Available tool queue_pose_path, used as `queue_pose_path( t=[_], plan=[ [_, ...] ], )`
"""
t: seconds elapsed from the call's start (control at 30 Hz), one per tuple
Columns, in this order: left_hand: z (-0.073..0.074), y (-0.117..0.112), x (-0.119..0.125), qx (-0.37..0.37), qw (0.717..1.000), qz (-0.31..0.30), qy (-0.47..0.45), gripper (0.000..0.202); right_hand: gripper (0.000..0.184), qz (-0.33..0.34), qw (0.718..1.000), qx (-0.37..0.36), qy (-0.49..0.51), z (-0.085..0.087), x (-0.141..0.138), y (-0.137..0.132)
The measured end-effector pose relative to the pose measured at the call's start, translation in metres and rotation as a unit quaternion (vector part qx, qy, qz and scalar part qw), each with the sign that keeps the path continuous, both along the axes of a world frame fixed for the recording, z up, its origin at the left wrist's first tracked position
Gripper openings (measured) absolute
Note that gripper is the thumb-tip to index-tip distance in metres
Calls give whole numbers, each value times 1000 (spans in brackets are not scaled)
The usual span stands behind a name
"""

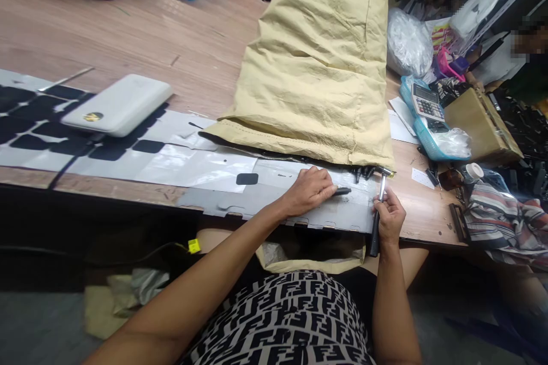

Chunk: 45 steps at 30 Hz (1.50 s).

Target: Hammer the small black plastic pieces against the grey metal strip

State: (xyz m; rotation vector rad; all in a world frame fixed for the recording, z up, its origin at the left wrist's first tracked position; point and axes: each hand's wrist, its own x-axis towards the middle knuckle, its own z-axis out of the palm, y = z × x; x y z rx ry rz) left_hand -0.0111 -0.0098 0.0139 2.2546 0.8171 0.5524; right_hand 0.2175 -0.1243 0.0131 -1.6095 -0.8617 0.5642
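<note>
Left grip (310, 189) pinches a black piece (343, 191) jutting toward the hammer (374, 236) the right grip (390, 218) clasps.

Hammer shaft (382, 189) shiny metal; sack (317, 80) matt, wrinkled; tabletop (188, 28) smooth wood-grain

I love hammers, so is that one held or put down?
Held: the right hand is closed on the hammer, below its silver head.

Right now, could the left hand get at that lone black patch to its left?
Probably yes: the black patch lies uncovered, with nothing visible between it and the left hand, though that hand holds a dark piece.
</note>
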Motion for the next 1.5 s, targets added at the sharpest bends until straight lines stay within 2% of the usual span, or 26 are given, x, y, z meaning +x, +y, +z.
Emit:
queue_pose_path(
  t=[0.17,0.27,0.33,0.43,0.5,0.57,0.67,0.73,0.8,0.9,0.97,1.07,1.13,1.17,1.27,1.33,1.5],
  plan=[
    [6,-43,-22,-20,990,-139,-13,25,58,6,1000,-2,-12,-4,-2,0],
    [4,-67,-31,23,986,-163,14,18,59,9,1000,-6,-11,-3,-3,0],
    [3,-74,-30,48,986,-161,15,18,59,12,1000,-7,-9,-3,-4,-1],
    [4,-69,-21,38,993,-112,-3,25,58,15,1000,-8,-6,-3,-4,-1],
    [6,-56,-11,20,999,-33,3,25,58,15,1000,-7,-7,-5,-4,-1],
    [10,-40,-2,9,996,74,38,28,59,11,1000,-2,-7,-7,-4,0],
    [17,-16,4,15,967,225,117,38,61,8,1000,1,1,-8,-4,0],
    [21,-4,3,20,948,276,158,45,61,9,1000,0,4,-8,-4,-1],
    [24,4,-1,18,936,301,182,53,61,11,1000,-2,4,-9,-4,-2],
    [25,10,-8,29,929,322,179,63,61,9,1000,-5,1,-9,-5,-3],
    [23,12,-10,45,934,327,139,59,61,7,1000,-5,-2,-9,-5,-3],
    [17,13,-9,82,943,315,72,34,60,11,1000,-4,-2,-9,-5,-3],
    [14,12,-5,114,951,280,66,15,60,13,1000,-1,-2,-9,-5,-3],
    [12,10,-2,124,956,257,75,12,60,12,1000,0,-2,-9,-5,-2],
    [12,3,17,102,972,186,104,17,59,13,1000,5,-4,-11,-5,-2],
    [15,-2,37,69,979,160,110,23,59,13,1000,9,-5,-12,-4,-1],
    [26,-3,88,40,972,197,119,39,59,8,1000,11,-9,-14,-3,-1]
  ],
)
